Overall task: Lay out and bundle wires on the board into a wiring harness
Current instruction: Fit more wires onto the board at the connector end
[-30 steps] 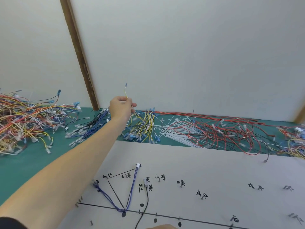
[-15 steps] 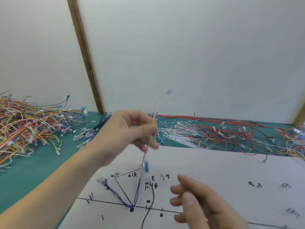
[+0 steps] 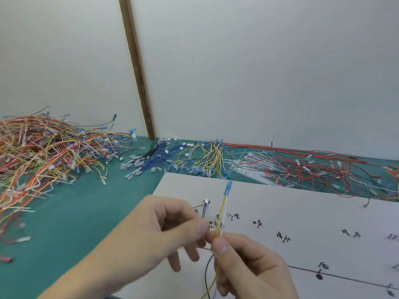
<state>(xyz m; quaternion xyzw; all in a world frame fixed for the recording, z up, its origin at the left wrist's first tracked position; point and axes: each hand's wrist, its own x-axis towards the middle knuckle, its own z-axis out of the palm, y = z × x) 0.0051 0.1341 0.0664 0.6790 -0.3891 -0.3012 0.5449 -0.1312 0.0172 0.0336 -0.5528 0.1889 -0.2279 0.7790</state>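
Note:
Both hands hold a yellow-and-white wire pair (image 3: 222, 214) upright over the white harness board (image 3: 302, 212). Its blue terminal (image 3: 228, 188) points up. My right hand (image 3: 248, 268) pinches the pair between thumb and forefinger, and the wire's lower end trails down past the palm. My left hand (image 3: 164, 231) pinches it at the same spot from the left. On the board behind the hands lie a purple wire with a white connector (image 3: 205, 205) and a black wire (image 3: 207, 272), partly hidden.
The board carries handwritten labels, drawn lines and small pegs (image 3: 319, 275). On the green mat (image 3: 64, 223) lie heaps of loose wires: mixed orange and yellow (image 3: 43, 152) at left, blue (image 3: 149, 160) and yellow (image 3: 207, 158) at the back, red with white cable ties (image 3: 291, 169) at right.
My left hand drew one wire out of the yellow heap at the back and brought it down over the board. My right hand rose into view and took hold of it too.

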